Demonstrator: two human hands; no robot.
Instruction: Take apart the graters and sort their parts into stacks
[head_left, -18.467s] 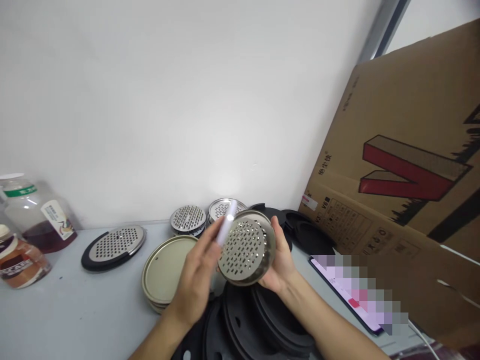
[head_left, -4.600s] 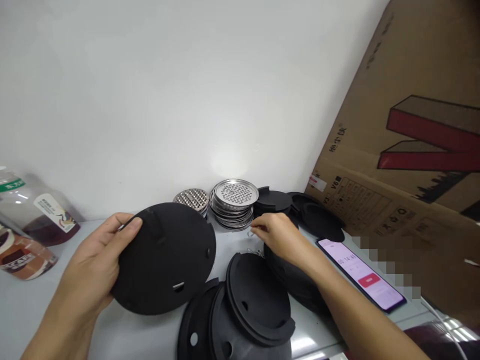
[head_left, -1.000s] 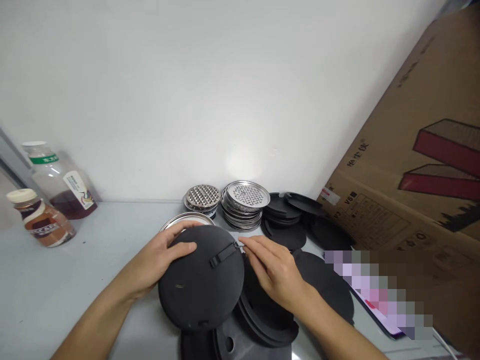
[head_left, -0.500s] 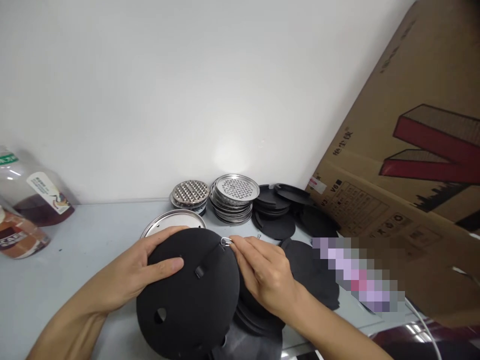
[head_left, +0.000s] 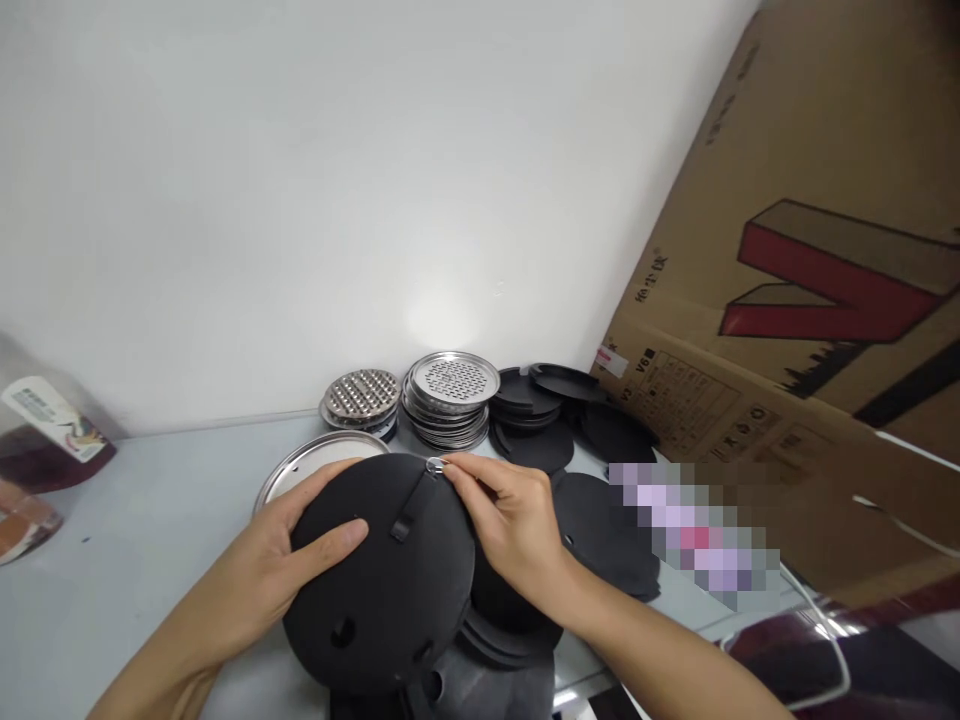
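a matte black round disc [head_left: 382, 610] is held at the lower centre of the frame, its left edge gripped by the left hand [head_left: 289, 555], with the thumb laid on its face. at its top edge, a small silvery metal ring [head_left: 434, 466] is pinched by the right hand [head_left: 517, 510]. stacked round perforated steel plates [head_left: 456, 382] are seen behind, near the frame's middle; the right side is filled by a brown cardboard box [head_left: 690, 330].
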